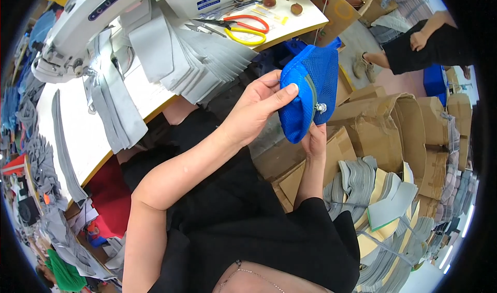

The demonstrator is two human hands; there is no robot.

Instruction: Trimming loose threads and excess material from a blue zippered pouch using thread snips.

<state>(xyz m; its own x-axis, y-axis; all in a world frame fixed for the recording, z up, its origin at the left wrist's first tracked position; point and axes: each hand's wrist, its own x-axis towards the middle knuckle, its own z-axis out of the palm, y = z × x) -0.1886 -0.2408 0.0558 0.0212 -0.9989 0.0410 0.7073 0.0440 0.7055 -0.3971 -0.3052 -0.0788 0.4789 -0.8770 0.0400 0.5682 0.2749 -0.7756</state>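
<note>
1. One blue bag [325,81] is up in the air, just past the right side of the tabletop [85,122]. It has one zip line.
2. Two hands are on the bag. The left hand [253,106] pinches it, thumb on the front and fingers behind. That arm is bent at the elbow.
3. The right hand [313,137] touches the bag from below, with its forearm pointing up. The bag hides most of its fingers, so I cannot tell how tight its grip is.
4. On the tabletop are one sewing machine [77,29], one pair of scissors [248,30] with one red and one yellow handle, two round brown things [296,9], and too many grey pieces [207,55] to count.
5. One other person [422,47] is well to the right of the tabletop.
</note>
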